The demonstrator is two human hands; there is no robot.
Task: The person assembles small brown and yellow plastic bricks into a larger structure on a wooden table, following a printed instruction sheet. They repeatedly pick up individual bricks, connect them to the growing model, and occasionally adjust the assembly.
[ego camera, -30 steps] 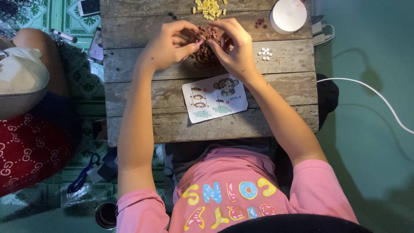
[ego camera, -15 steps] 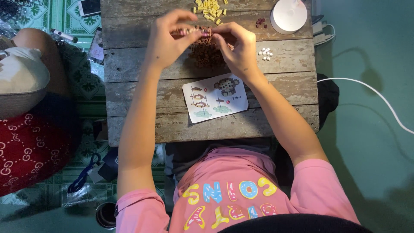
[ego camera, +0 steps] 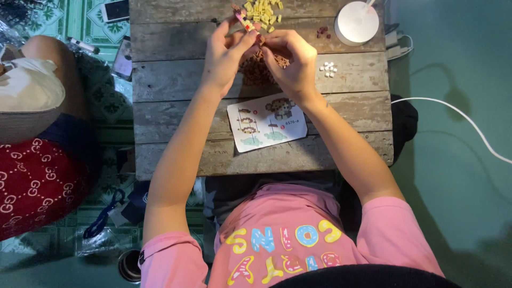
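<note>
Head view, looking down: a rectangular white instruction card with small coloured figure drawings lies flat on the weathered grey plank table, near its front edge, tilted a bit, just below both wrists. Print too small to make out.

A small red, white and yellow brick-built piece is held up above the far part of the table, between both hands. It's thin, stick-like, angled toward top left; details too small to tell. Left hand pinches it w/ thumb and fingertips, closed on it. Right hand is curled, fingers bent inward by the piece's lower end; can't tell if it actually grips the piece or only touches it.

Under the hands sits a pile of small brown bricks, partly hidden. Beyond the piece, a loose heap of yellow bricks at the far edge. To the right: a few dark red bricks, a round white lidded container and a small cluster of white bricks near the right hand.

Left of the table, another person in red patterned cloth sits on the green patterned floor mat.
</note>
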